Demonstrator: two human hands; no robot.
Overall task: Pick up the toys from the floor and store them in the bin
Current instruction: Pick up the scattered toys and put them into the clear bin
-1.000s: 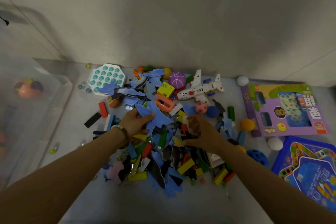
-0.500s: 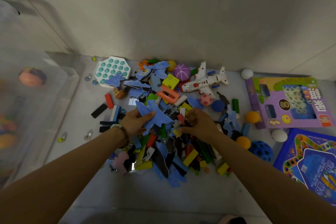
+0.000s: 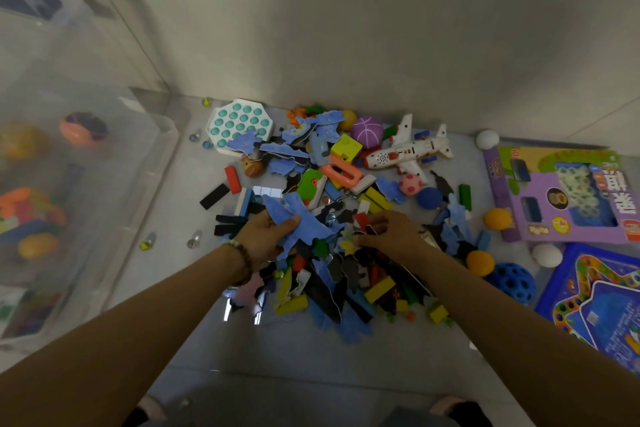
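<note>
1. Grey floor by the wall, with the clear bin at 9 o'clock from the toy pile and a few toys already inside.
2. Left hand is at the pile's 10 o'clock edge, thumb and fingers clamped on some blue foam pieces.
3. Right hand sits mid-pile, fingers curled into the bits. Can't tell if it's actually holding anything.
4. Toy plane at 1 o'clock, purple box at 3 o'clock.

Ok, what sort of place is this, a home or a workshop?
Probably a play corner in a home: a toy airplane, balls and puzzle pieces heaped on a pale floor against a plain wall, with a clear storage bin beside them.
</note>
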